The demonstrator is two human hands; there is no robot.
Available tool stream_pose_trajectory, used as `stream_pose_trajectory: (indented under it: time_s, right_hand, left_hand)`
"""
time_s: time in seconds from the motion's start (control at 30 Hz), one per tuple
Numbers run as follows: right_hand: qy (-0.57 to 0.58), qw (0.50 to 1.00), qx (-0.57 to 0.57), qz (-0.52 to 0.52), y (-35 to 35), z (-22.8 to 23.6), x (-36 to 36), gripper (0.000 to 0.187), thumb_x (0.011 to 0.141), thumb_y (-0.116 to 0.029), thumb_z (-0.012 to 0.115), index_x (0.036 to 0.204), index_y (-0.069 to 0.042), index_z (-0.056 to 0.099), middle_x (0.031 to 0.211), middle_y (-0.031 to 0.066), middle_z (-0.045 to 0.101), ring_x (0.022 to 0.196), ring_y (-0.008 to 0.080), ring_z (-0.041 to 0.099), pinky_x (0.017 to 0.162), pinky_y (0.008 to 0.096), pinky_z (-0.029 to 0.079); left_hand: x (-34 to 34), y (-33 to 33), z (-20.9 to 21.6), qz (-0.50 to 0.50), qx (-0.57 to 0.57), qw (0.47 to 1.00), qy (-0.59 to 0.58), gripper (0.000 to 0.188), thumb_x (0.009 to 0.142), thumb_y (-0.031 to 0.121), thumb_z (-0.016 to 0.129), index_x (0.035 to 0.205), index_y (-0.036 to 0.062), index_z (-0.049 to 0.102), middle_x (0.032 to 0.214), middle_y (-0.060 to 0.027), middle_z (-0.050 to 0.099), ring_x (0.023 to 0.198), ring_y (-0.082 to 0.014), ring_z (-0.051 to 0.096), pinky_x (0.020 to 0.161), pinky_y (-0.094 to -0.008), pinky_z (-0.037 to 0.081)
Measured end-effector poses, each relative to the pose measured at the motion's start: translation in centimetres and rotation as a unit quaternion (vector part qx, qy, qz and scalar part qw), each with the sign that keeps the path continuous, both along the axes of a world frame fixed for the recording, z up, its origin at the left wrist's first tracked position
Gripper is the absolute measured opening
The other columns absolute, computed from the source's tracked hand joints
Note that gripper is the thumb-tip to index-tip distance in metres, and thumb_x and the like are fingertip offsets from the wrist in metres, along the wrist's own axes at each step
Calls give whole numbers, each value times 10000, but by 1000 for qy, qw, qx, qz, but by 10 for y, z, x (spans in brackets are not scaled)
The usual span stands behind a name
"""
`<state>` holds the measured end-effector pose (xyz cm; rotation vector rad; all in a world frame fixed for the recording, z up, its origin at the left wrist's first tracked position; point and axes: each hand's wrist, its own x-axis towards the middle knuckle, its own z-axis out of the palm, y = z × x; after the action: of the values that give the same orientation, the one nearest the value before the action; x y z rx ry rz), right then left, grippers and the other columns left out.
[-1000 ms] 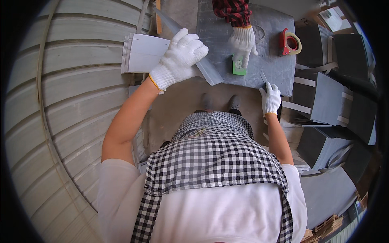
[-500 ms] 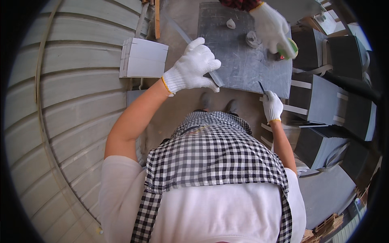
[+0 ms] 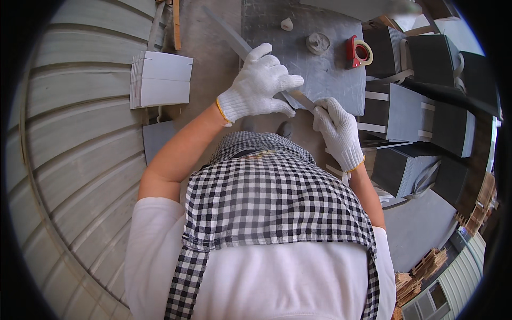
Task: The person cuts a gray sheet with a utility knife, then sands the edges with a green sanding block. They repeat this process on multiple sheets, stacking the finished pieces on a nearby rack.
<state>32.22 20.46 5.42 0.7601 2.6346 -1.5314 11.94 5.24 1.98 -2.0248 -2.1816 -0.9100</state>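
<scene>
My left hand, in a white knit glove with a yellow cuff, grips a long thin grey panel seen nearly edge-on. The panel slants from the far left toward me, its near end below my fingers. My right hand, gloved alike, is closed round a thin flat-bladed tool like a putty knife. Its blade reaches the panel's near end, and I cannot tell whether they touch. Beyond my hands is a scuffed grey worktable, holding a round tub of grey paste.
A red tape dispenser and a small white lump lie on the table. Strapped stacks of dark grey panels stand at the right. White boards are stacked at the left, by a ribbed metal wall.
My right hand has brought the tool up and left to the panel's near end. Another person's gloved hand has left the table, and the tape dispenser now shows fully.
</scene>
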Motion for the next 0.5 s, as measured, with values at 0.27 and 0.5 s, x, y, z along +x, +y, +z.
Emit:
stream_pose_trajectory:
  time_s: [0.27, 0.5]
  right_hand:
    - [-19, 1000, 21, -1, -8, -1, -8, 162, 971, -228, 652, 1033, -81, 678, 808, 152, 689, 733, 341, 693, 656, 382, 527]
    - [-8, 993, 114, -7, -18, 3, -9, 154, 957, -238, 662, 983, -88, 685, 762, 137, 685, 680, 329, 686, 606, 397, 521]
  left_hand:
    - [0, 2, -3, -2, 21, 1000, 18, 641, 545, 523, 854, 1150, 331, 767, 728, 63, 594, 813, -157, 587, 1134, -508, 306]
    - [-2, 4, -7, -15, 25, 999, 29, 624, 549, 522, 847, 1134, 320, 770, 746, 82, 605, 817, -147, 594, 1169, -511, 271]
